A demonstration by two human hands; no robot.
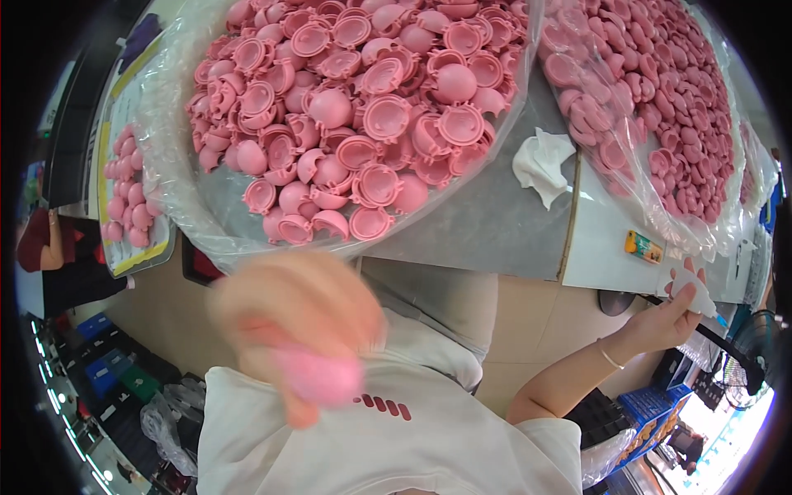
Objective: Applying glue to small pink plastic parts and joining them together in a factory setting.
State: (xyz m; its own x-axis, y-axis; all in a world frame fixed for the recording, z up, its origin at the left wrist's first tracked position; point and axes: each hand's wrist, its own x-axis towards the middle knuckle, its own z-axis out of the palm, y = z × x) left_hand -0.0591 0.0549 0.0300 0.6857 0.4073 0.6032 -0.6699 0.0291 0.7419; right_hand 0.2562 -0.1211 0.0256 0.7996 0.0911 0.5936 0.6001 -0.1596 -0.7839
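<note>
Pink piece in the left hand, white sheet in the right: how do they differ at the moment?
Shape: the pink piece looks rounded; the white sheet looks thin.
Place: the pink piece is in front of the white shirt; the white sheet is far to the right.
Clarity: the pink piece is blurred; the white sheet is sharper.
Shared: each is held, by left hand and right hand.

Bright light; glare blown out near right; lamps (54, 402) glowing near left; left hand (299, 312), pink piece (324, 377) motion-blurred; edges bowed, corners black.
</note>
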